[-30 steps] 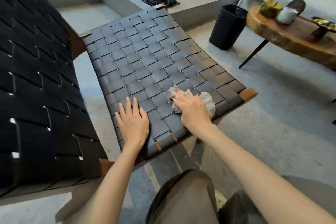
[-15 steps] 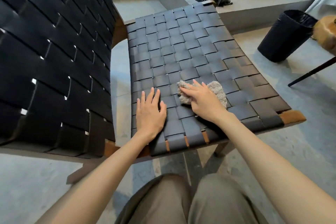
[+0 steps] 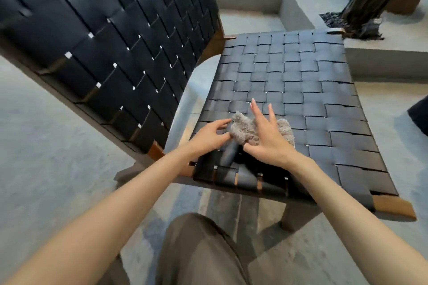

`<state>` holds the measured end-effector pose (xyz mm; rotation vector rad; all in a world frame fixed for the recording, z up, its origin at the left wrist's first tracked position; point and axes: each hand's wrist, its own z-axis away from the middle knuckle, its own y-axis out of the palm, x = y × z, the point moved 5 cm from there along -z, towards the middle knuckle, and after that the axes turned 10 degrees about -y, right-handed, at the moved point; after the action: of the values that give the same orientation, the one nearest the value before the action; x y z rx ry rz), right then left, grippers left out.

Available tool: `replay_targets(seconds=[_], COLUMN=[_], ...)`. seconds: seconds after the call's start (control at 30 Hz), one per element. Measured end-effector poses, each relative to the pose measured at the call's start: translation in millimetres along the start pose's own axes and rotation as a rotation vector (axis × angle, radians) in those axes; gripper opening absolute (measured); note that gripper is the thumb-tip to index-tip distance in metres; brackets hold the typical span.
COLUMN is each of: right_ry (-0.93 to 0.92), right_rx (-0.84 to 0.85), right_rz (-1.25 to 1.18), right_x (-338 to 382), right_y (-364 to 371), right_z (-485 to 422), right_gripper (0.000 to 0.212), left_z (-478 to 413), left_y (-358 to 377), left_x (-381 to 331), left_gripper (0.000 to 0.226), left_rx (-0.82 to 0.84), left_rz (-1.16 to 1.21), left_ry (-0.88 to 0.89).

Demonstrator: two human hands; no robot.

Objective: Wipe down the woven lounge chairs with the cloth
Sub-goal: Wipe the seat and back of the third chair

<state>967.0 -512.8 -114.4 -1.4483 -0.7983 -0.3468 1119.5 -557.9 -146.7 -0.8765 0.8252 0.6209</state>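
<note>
Cloth (image 3: 245, 131) being handled between both hands on a woven lounge chair (image 3: 301, 81).

The grey, fluffy cloth lies bunched near the front left of the dark strap seat (image 3: 335, 122), partly raised off the weave. The left grip (image 3: 209, 134) is narrow, with thumb and fingers closing on the cloth's left end. The right grip (image 3: 268, 143) is wide, fingers straight and splayed over the cloth's right half, thumb at its lower edge. This is judged to be a pause in wiping to re-gather the cloth or pass it between hands. The next move calls for one firm hold, the cloth flattened, and strokes carried along the strap rows toward the far seat edge and the backrest (image 3: 115, 37). No brand, label or writing can be read on the chair or cloth.
</note>
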Motion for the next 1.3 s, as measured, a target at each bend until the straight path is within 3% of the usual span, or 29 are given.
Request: replay_targets(seconds=[0.1,0.2,0.27,0.33,0.43,0.5,0.77,0.97,1.03,1.13,1.3], right_ry=[0.034,0.114,0.118,0.108,-0.017,-0.067,-0.186,-0.371,-0.428,-0.554,-0.602], right_rx=[0.065,0.084,0.146,0.131,-0.087,-0.183,-0.275,-0.327,-0.317,-0.314,-0.222], right_rz=[0.000,0.122,0.315,0.288,0.200,0.199,0.259,0.127,0.049,-0.002,-0.083], right_x=[2,-18,-41,-54,-48,-43,-28,36,69,116,167], right_y=[-15,-41,-47,-47,-47,-45,-39,-54,-65,-86,-97], right_z=[5,11,13,16,20,19,10,17,13,4,-14], right_gripper=[0.103,0.079,0.073,0.070,0.025,0.017,0.030,0.037,0.044,0.051,0.040], left_z=[17,31,38,41,43,46,59,87,101,126,173], left_y=[0,5,10,15,19,18,-7,-22,-38,-72,-121], left_x=[-3,-4,-8,-11,-19,-26,-42,-85,-100,-114,-131], left_gripper=[0.036,0.040,0.043,0.056,0.066,0.065,0.061,0.078,0.065,0.021,0.003], left_rx=[-0.040,-0.024,-0.033,-0.091,-0.194,-0.202,-0.202,-0.175,-0.243,-0.347,-0.473], left_rz=[0.171,0.347,0.309,0.186,-0.023,-0.091,-0.189,-0.290,-0.343,-0.288,-0.133], left_ry=[-0.101,-0.262,-0.239,-0.160,-0.061,-0.008,0.060,0.279,0.359,0.385,0.390])
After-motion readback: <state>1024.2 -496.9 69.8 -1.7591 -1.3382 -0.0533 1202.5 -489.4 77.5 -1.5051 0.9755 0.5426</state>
